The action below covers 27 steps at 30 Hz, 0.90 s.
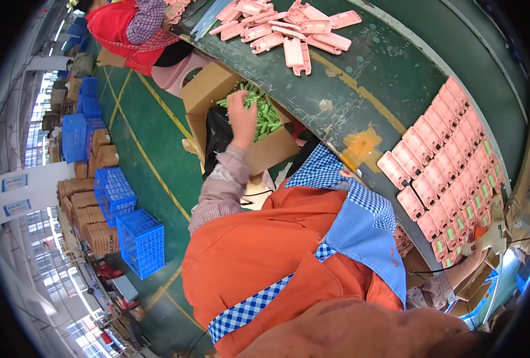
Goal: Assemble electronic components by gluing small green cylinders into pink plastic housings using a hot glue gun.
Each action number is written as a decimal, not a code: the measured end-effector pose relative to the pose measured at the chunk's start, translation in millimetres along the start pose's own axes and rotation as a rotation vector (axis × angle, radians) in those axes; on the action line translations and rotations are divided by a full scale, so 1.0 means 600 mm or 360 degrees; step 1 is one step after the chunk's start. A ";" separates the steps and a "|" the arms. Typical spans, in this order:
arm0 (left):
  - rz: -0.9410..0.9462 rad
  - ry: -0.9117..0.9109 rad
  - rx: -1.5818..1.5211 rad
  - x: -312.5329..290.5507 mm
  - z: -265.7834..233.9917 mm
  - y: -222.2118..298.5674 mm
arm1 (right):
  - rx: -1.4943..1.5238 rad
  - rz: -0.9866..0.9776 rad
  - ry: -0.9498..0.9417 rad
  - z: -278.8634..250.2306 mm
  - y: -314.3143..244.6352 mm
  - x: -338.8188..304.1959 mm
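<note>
The head view shows the left hand (242, 113) dipping loosely curled into a cardboard box (277, 149) of small green parts (264, 114), light and stiff, probably easy to pinch, while the right hand (478, 249) rests by pink cases (450, 167), its grip unclear.

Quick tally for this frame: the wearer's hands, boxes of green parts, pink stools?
Hands: 2, left hand and right hand
box of green parts: 1
pink stool: 1
Total: 4

Glossy green plastic pieces (264, 113), cardboard box (208, 89)
</note>
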State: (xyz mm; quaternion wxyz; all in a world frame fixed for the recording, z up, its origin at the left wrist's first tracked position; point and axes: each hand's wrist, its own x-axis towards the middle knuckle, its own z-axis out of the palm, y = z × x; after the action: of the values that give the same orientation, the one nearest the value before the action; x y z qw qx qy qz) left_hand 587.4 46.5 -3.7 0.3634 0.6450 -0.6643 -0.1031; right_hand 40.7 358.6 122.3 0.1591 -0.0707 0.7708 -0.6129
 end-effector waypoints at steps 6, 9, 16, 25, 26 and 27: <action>-0.0039 -0.0743 0.0912 -0.059 0.074 -0.230 | 0.0122 -0.0144 -0.0052 -0.004 0.019 0.016; -0.0361 -0.1047 0.0847 -0.047 0.149 -0.214 | 0.0043 -0.0088 -0.0011 -0.011 -0.009 -0.009; -0.0462 -0.1259 0.0833 -0.016 0.150 -0.203 | 0.0018 0.0086 0.0100 0.045 -0.051 -0.060; -0.0462 -0.1199 0.0667 -0.040 0.157 -0.235 | 0.0020 -0.0156 0.0012 0.003 0.013 -0.009; -0.0383 -0.1177 0.0686 -0.040 0.160 -0.243 | 0.0068 -0.0086 0.0021 0.012 0.005 -0.013; -0.0388 -0.1171 0.0686 -0.036 0.161 -0.253 | 0.0071 -0.0089 0.0015 0.017 0.001 -0.011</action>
State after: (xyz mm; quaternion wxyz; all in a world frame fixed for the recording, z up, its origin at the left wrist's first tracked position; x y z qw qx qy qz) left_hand 644.4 12.2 -172.2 -0.0547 0.7000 -0.6749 -0.2271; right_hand 50.4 351.5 120.6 0.1400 -0.0857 0.7554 -0.6344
